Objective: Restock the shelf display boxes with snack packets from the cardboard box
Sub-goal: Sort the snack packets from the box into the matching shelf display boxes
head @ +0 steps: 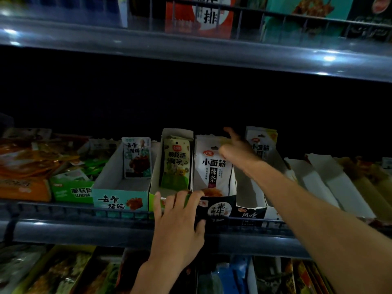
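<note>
A black display box (pixel 218 209) stands on the middle shelf and holds upright white snack packets (pixel 212 168). My left hand (pixel 180 221) grips the box's front lip, fingers curled over the edge and thumb on the front face. My right hand (pixel 235 151) reaches in from the right. Its fingers curl over the top edge of the white packets and the index finger points up into the dark. More white packets (pixel 262 143) stand behind the hand in the neighbouring box. The cardboard box is out of view.
Left of the black box stand a green box with a pale green packet (pixel 175 164) and a nearly bare teal box (pixel 121 194) with one packet. White boxes (pixel 331 183) fill the right. A wire rail (pixel 84 211) runs along the shelf front. Another shelf (pixel 191 47) hangs above.
</note>
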### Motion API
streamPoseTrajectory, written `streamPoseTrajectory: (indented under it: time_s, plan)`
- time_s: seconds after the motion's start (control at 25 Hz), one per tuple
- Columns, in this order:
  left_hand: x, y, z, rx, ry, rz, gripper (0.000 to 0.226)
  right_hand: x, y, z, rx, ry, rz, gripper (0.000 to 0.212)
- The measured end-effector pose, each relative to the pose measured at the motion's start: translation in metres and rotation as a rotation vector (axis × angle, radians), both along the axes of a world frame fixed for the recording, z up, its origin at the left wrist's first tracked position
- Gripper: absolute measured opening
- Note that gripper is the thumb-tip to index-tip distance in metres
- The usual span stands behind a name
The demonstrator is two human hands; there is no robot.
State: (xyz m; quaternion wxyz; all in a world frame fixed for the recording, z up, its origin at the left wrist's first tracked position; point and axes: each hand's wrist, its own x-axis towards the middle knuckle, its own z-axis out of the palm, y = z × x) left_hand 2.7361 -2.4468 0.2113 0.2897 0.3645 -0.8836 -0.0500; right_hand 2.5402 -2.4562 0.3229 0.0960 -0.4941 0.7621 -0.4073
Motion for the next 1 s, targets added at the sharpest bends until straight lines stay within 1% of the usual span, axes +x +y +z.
streamPoseTrajectory:
  time_s: [0.08, 0.12, 0.16, 0.24, 0.36, 0.4, 0.44, 0.48, 0.56, 0.6, 0.64, 0.68, 0.72, 0.76, 0.84, 0.88, 0.92, 0.96, 1.0]
  plan:
    - [0.001, -0.001, 0.001, -0.027, -0.020, 0.004, 0.057, -0.007, 0.002, -0.005, 0.120, 0.312, 0.037, 0.077]
    - [0.001, -0.001, 0.000, -0.023, -0.047, 0.014, 0.058, -0.009, 0.003, -0.007, 0.169, 0.410, 0.052, 0.080]
    - [0.001, -0.001, -0.001, -0.016, -0.062, 0.022, 0.059, -0.008, 0.004, -0.007, 0.174, 0.465, 0.049, 0.083]
    - [0.002, -0.002, -0.001, -0.029, -0.056, 0.022, 0.064, -0.006, 0.009, -0.008, 0.081, 0.534, -0.008, 0.089]
    - [0.003, -0.001, -0.007, -0.015, -0.037, -0.007, 0.079, 0.010, 0.046, -0.026, -0.072, 0.615, -0.044, 0.080]
    - [0.005, 0.003, -0.010, -0.020, -0.035, -0.010, 0.084, 0.022, 0.068, -0.036, -0.135, 0.616, -0.048, 0.077]
    - [0.008, 0.011, -0.016, -0.047, -0.015, -0.015, 0.087, 0.035, 0.094, -0.049, -0.203, 0.572, -0.049, 0.075]
    - [0.013, 0.021, -0.026, -0.089, 0.015, -0.028, 0.086, 0.051, 0.121, -0.067, -0.254, 0.486, -0.041, 0.072]
    - [0.022, 0.047, -0.054, -0.133, 0.030, -0.079, 0.069, 0.082, 0.175, -0.119, -0.292, 0.271, -0.033, 0.063]
    - [0.029, 0.057, -0.069, -0.086, -0.015, -0.130, 0.057, 0.096, 0.200, -0.156, -0.250, 0.153, -0.040, 0.056]
    - [0.035, 0.067, -0.084, 0.012, -0.088, -0.187, 0.046, 0.110, 0.225, -0.196, -0.160, 0.035, -0.054, 0.048]
    - [0.041, 0.073, -0.102, 0.138, -0.185, -0.233, 0.037, 0.122, 0.247, -0.236, -0.022, -0.071, -0.062, 0.040]
    - [0.049, 0.079, -0.124, 0.290, -0.299, -0.264, 0.030, 0.131, 0.266, -0.276, 0.170, -0.157, -0.047, 0.033]
    - [0.062, 0.091, -0.148, 0.460, -0.442, -0.272, 0.026, 0.140, 0.285, -0.314, 0.393, -0.197, -0.019, 0.030]
    - [0.102, 0.111, -0.224, 0.756, -0.785, -0.232, 0.029, 0.150, 0.314, -0.372, 0.796, -0.136, 0.115, 0.028]
    - [0.122, 0.120, -0.262, 0.876, -0.921, -0.196, 0.032, 0.150, 0.323, -0.391, 0.940, -0.098, 0.231, 0.029]
    - [0.140, 0.129, -0.293, 0.953, -1.031, -0.184, 0.033, 0.149, 0.329, -0.405, 1.060, -0.079, 0.356, 0.032]
    - [0.151, 0.135, -0.316, 1.029, -1.083, -0.150, 0.034, 0.146, 0.332, -0.416, 1.152, -0.071, 0.453, 0.036]
    - [0.151, 0.138, -0.322, 1.070, -1.103, -0.143, 0.035, 0.141, 0.330, -0.426, 1.212, -0.063, 0.486, 0.038]
